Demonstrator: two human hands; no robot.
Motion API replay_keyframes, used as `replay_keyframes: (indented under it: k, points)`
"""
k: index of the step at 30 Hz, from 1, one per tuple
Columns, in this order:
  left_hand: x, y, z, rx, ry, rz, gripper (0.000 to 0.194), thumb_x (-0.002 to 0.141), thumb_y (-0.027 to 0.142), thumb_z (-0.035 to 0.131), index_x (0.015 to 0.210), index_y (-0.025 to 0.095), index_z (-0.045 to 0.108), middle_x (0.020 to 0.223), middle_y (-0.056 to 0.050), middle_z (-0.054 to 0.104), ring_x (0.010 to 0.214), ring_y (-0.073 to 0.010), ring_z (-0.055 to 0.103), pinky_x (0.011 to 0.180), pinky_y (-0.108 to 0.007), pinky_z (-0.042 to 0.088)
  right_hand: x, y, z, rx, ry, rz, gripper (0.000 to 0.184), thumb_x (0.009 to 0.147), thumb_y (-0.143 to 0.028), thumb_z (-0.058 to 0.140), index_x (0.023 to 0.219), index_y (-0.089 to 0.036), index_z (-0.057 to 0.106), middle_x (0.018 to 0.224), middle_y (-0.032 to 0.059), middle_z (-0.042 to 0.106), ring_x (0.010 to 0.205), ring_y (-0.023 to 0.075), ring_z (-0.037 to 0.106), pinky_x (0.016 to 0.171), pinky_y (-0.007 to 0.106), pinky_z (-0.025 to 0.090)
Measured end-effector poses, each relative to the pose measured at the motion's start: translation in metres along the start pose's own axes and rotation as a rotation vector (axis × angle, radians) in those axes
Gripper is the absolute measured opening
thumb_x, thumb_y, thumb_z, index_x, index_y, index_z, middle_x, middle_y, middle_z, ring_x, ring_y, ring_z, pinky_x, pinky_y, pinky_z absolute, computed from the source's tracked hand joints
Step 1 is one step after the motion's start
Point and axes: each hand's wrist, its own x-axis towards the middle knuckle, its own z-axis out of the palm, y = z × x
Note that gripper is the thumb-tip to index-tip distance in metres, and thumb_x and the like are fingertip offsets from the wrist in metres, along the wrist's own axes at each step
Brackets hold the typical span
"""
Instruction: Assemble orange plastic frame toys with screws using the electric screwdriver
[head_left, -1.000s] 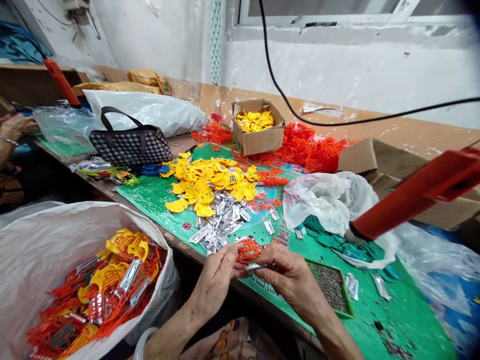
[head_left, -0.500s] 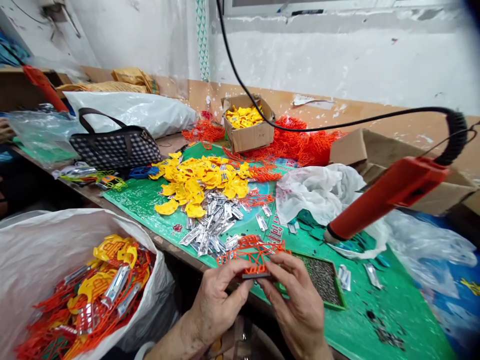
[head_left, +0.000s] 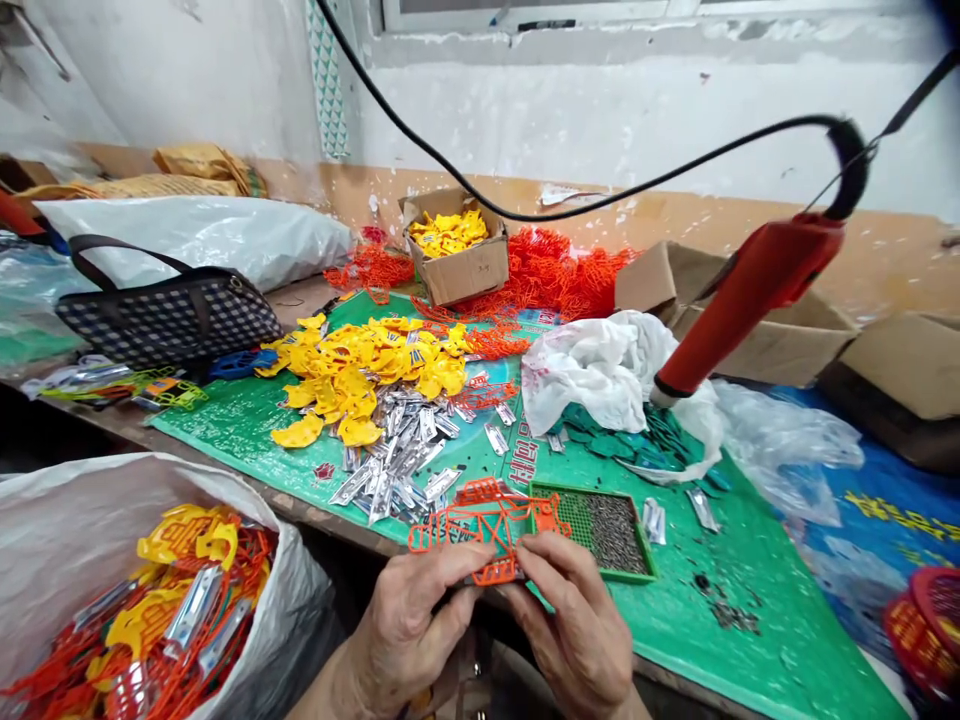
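Observation:
Both hands are at the front edge of the table, pinching an orange plastic lattice frame point(head_left: 499, 572). My left hand point(head_left: 420, 620) grips its lower left side between thumb and fingers. On the lower right side, my right hand point(head_left: 574, 620) holds it the same way. The dark strip under the frame's near edge is mostly hidden by my fingers. Just beyond the right hand lies a green tray point(head_left: 649, 560) of small grey metal pieces, probably screws point(head_left: 616, 530). Silver printed pieces point(head_left: 397, 460) and yellow plastic pieces point(head_left: 360, 365) are heaped farther back.
A red electric screwdriver point(head_left: 750, 300) hangs at the right on a black cable. At the lower left is a white sack point(head_left: 296, 560) of orange and yellow parts. A cardboard box point(head_left: 469, 272), orange parts point(head_left: 577, 275), a white bag point(head_left: 600, 365) and a checked handbag point(head_left: 165, 320) are behind.
The view has turned right, so the table things appear farther left. In my hands the orange frame is tipped flatter, showing more of its lattice. The screwdriver hangs more upright.

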Motion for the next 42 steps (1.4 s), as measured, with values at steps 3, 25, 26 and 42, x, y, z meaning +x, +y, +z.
replay_keyframes:
  k: [3,25,26,42]
  points:
    - [-0.001,-0.004,0.000,0.030,-0.015,0.040,0.037,0.084,0.005,0.060,0.115,0.025,0.065,0.099,-0.005,0.079,0.091,-0.0175,0.075,0.086,-0.021,0.056,-0.001,0.000,0.000,0.001,0.022,0.003,0.039,0.087,-0.008,0.061,0.124,-0.018,0.061,0.103,0.0100,0.065,0.095,0.0169,0.067,0.082,0.025,0.060]
    - [0.015,-0.002,0.003,0.104,0.006,0.381,0.026,0.089,0.002,0.050,0.111,0.011,0.059,0.095,-0.013,0.077,0.092,-0.0140,0.074,0.087,-0.018,0.055,-0.007,0.005,-0.002,0.109,0.004,0.036,0.023,0.090,-0.008,0.058,0.113,-0.011,0.062,0.101,0.0106,0.063,0.098,0.0148,0.065,0.083,0.022,0.057]
    - [0.016,-0.002,0.003,0.103,0.002,0.382,0.025,0.089,0.002,0.050,0.111,0.011,0.059,0.095,-0.013,0.077,0.092,-0.0139,0.074,0.087,-0.017,0.055,-0.006,0.004,-0.003,0.113,0.005,0.038,0.023,0.090,-0.008,0.058,0.113,-0.011,0.062,0.100,0.0103,0.064,0.097,0.0145,0.065,0.084,0.022,0.057]
    - [0.021,-0.003,-0.001,0.125,-0.103,0.380,0.024,0.089,0.003,0.049,0.108,0.012,0.059,0.094,-0.011,0.076,0.087,-0.0141,0.074,0.082,-0.018,0.057,-0.007,0.008,-0.003,0.179,-0.102,0.092,0.017,0.093,-0.012,0.054,0.107,-0.013,0.064,0.092,0.0101,0.066,0.089,0.0152,0.067,0.077,0.022,0.058]
